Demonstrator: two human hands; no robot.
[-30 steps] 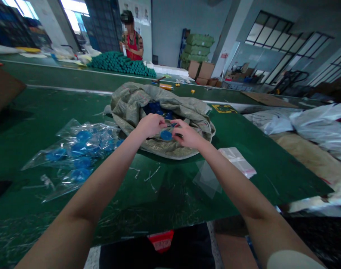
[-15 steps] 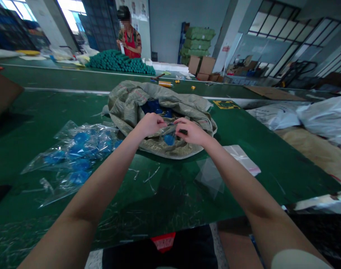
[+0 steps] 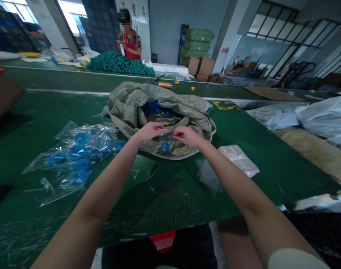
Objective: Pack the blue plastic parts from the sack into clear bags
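Note:
A clear plastic bag (image 3: 163,138) hangs between my two hands, with a round blue piece (image 3: 165,147) at its bottom. My left hand (image 3: 152,130) pinches the bag's upper edge on one side. On the other side my right hand (image 3: 185,135) has its fingers closed at the bag's top. Both hands are over the front rim of a grey-green woven sack (image 3: 125,99), whose rolled-down mouth shows more blue pieces (image 3: 153,107) inside. Left of the sack lies a pile of clear bags with blue pieces (image 3: 80,152) in them.
A stack of flat clear bags (image 3: 239,160) lies right of my right forearm on the green table (image 3: 170,198). A brown box (image 3: 3,95) stands at the left. Across the table, a person (image 3: 130,41) stands behind a heap of green rolls (image 3: 118,62). White sacks (image 3: 324,116) lie at the right.
Both hands have come slightly lower and nearer to me. The bag with its blue piece has dropped and shifted a little left, and my right fingers have closed further.

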